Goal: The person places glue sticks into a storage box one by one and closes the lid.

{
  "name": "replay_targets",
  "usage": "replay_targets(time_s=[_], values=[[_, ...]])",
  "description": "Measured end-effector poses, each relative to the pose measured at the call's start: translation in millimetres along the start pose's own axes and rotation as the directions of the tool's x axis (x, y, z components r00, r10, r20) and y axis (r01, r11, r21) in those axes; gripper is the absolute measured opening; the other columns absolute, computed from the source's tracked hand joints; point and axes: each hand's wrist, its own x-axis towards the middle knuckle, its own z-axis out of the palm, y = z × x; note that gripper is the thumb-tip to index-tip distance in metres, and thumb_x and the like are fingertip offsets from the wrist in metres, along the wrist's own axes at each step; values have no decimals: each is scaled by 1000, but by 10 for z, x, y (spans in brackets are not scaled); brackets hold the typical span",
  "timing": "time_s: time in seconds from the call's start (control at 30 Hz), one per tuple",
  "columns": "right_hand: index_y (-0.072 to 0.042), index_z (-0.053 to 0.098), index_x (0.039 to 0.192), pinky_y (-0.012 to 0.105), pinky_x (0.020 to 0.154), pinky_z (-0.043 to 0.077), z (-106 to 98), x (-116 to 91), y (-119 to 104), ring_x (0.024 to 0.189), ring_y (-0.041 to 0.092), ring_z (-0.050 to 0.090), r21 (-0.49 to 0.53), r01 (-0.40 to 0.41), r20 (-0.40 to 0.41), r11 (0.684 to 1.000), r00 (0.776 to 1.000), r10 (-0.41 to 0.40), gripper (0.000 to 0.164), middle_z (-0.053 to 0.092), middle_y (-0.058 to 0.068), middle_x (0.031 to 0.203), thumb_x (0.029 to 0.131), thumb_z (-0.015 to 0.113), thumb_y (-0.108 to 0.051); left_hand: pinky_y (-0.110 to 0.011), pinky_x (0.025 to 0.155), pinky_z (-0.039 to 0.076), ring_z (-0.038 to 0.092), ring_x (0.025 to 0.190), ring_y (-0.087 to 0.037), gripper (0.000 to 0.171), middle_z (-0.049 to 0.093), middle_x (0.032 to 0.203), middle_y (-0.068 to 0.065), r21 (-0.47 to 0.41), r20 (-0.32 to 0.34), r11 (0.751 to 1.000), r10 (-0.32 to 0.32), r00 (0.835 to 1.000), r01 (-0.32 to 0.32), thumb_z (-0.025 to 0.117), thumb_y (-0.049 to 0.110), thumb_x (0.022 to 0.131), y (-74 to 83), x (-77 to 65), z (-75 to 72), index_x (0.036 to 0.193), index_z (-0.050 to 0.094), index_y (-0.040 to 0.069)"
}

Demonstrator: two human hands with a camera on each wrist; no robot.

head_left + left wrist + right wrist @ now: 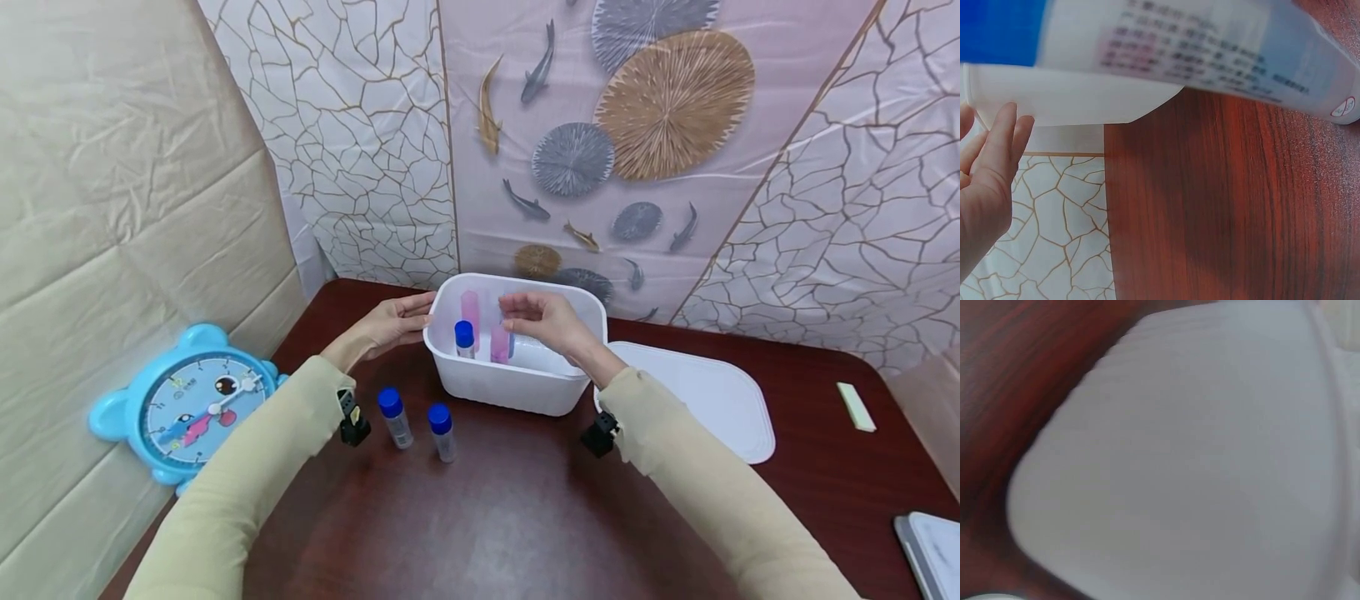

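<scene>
A white plastic bin (517, 392) stands on the table. My left hand (390, 325) has its fingers extended at the bin's left end, touching or very near its wall. My right hand (547, 319) reaches over the front rim, fingers toward a pink tube (499, 343) inside; a gap shows between thumb and fingers. Also in the bin are another pink tube (470, 307) and a blue-capped bottle (465, 337). Two clear bottles with blue caps, one left (395, 418) and one right (442, 433), stand before it. The right wrist view shows only the bin's outer wall (1179, 456).
The bin's white lid (697, 396) lies on the table to the right, partly behind the right forearm. A blue bear-shaped clock (202, 408) is at the left. Farther right are a pale green strip (857, 407) and a grey-white object (933, 550). A patterned cloth wall closes the back.
</scene>
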Motion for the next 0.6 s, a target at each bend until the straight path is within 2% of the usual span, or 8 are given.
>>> replay_targets(time_s=[0.1,0.17,0.3,0.43,0.6], values=[[9,57,121,18,83,53,52,-90,-143,107,31,61,51,72,-40,996,997,-70,35,58,28,121,87,62,3,-41,101,44,42,132,-30,56,39,147,-14,-5,3,1000,2,1000,-2,54,7,95,-3,-7,4,147,32,9],[8,58,119,18,81,54,140,-171,-215,107,34,61,78,114,-30,990,993,-112,33,60,27,119,87,62,4,-40,100,44,43,131,-30,56,39,147,-14,-5,1,1000,2,1000,-2,53,7,95,2,-8,0,147,32,9],[8,59,118,24,84,54,402,-347,-228,106,34,61,127,164,87,978,981,-176,33,63,25,115,86,64,3,-39,99,45,43,131,-31,56,38,147,-15,-16,8,1000,6,1000,-6,53,5,95,-9,-5,-8,147,32,8],[8,57,120,30,92,52,650,-459,-121,109,32,61,183,153,235,971,952,-194,37,63,24,117,84,66,3,-39,99,45,43,131,-32,55,39,147,-16,-23,17,1000,18,1000,-18,52,4,95,-21,-3,-8,147,32,7],[13,53,121,37,97,49,825,-489,31,114,39,57,249,120,343,961,917,-204,40,58,29,122,84,65,5,-40,99,45,44,130,-33,55,40,146,-17,-11,19,999,31,999,-31,53,5,95,-26,-5,-3,146,33,6]])
